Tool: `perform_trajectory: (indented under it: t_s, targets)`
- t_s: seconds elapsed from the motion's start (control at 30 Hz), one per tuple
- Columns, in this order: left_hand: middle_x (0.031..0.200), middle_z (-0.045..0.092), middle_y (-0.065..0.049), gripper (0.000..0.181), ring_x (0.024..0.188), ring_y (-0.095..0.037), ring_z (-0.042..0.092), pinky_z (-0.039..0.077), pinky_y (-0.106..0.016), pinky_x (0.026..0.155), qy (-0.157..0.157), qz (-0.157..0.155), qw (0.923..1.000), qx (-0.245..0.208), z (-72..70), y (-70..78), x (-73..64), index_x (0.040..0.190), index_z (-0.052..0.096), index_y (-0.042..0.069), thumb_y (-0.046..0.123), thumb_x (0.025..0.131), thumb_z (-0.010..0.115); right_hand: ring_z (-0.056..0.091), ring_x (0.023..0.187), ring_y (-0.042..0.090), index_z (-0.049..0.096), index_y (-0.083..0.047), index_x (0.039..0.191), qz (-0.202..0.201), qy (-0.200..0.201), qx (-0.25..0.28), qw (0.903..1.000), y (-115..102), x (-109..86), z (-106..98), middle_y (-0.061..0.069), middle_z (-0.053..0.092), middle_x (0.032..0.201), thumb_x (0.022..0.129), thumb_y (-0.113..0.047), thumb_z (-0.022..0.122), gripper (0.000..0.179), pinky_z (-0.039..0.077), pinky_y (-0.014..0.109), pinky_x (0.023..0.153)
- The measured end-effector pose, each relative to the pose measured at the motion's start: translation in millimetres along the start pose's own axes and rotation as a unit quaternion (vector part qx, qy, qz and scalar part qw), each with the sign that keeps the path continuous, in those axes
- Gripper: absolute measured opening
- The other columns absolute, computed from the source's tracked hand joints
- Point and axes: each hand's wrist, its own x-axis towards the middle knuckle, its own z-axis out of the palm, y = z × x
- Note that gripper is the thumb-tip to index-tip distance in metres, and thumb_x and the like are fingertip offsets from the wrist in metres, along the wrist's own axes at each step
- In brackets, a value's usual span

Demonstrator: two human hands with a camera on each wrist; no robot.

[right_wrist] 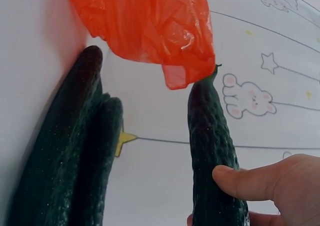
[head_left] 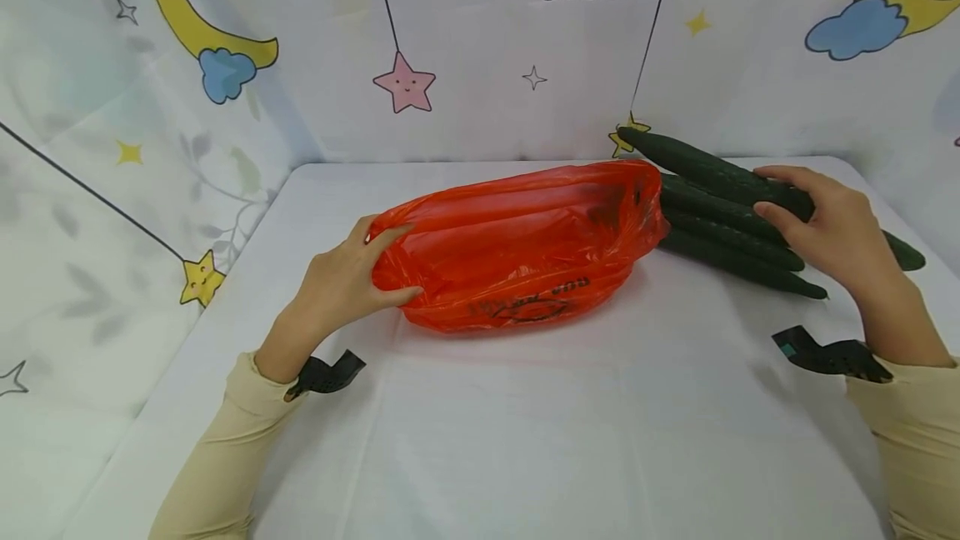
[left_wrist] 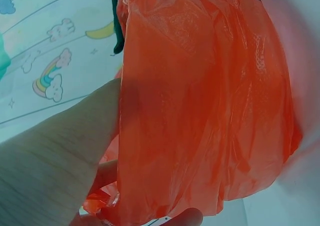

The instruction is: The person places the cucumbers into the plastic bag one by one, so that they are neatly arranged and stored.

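Note:
A red plastic bag (head_left: 517, 240) with dark printing lies stretched out across the middle of the table. My left hand (head_left: 341, 282) holds its left end, thumb and fingers spread around the edge; in the left wrist view the bag (left_wrist: 195, 101) hides most of the fingers. On the right, my right hand (head_left: 843, 227) grips a dark green cucumber (head_left: 708, 165) near its near end, raised over several other cucumbers (head_left: 738, 261). In the right wrist view the thumb presses on the held cucumber (right_wrist: 212, 131), whose far tip is partly behind the bag.
The bag and cucumbers lie on a white-covered table (head_left: 525, 432). A printed cloth backdrop (head_left: 465, 15) with moons and stars rises behind the far edge. Another cucumber's end (head_left: 905, 252) shows beyond my right wrist. Black straps (head_left: 832, 357) sit on both wrists.

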Motion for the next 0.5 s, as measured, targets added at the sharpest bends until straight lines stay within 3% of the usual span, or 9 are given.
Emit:
perform_trajectory:
  t_s: [0.07,0.1,0.2,0.23,0.5]
  targets:
    - [0.142,0.04,-0.02,0.08,0.05,-0.02,0.048,0.049,-0.034,0.05,-0.001,0.003,1.0,-0.001,0.2,0.0,0.3,0.145,0.045,0.018,0.051,0.078,0.077,0.047,0.082,0.04,0.047,0.001,0.141,0.002,0.0,0.001,1.0,-3,-0.1,-1,0.034,0.044,0.139,0.099,-0.011,0.057,0.045,0.033,0.067,0.094]
    - [0.142,0.04,-0.02,0.08,0.05,-0.02,0.048,0.049,-0.033,0.05,-0.002,0.004,1.0,-0.002,0.4,0.1,0.5,0.145,0.045,0.017,0.05,0.078,0.077,0.049,0.095,0.044,0.046,0.001,0.141,0.002,-0.001,0.003,1.0,-4,-0.5,-1,0.034,0.044,0.139,0.099,-0.011,0.057,0.045,0.032,0.068,0.097]
    - [0.143,0.038,-0.02,0.081,0.051,-0.019,0.049,0.049,-0.032,0.049,-0.004,0.007,1.0,-0.004,1.9,-0.1,1.1,0.146,0.045,0.017,0.049,0.079,0.077,0.045,0.118,0.053,0.046,0.0,0.142,-0.003,-0.002,0.008,1.0,-7,-1.2,-1,0.034,0.043,0.14,0.099,-0.012,0.056,0.045,0.029,0.068,0.1]
    - [0.144,0.038,-0.02,0.081,0.052,-0.019,0.049,0.048,-0.031,0.049,-0.004,0.008,0.9999,-0.005,2.3,-0.2,1.2,0.146,0.045,0.017,0.049,0.079,0.077,0.037,0.128,0.055,0.046,-0.001,0.141,-0.005,-0.003,0.011,0.9999,-8,-1.5,-1,0.034,0.043,0.14,0.099,-0.012,0.056,0.045,0.028,0.069,0.101]
    - [0.143,0.038,-0.02,0.08,0.052,-0.019,0.049,0.046,-0.029,0.047,0.009,0.014,0.9999,-0.001,3.3,-1.1,1.6,0.145,0.046,0.017,0.048,0.079,0.077,0.04,0.123,0.055,0.047,0.0,0.14,-0.02,0.008,0.001,0.9998,-18,-3.6,-4,0.036,0.045,0.137,0.098,-0.01,0.058,0.045,0.028,0.068,0.101]
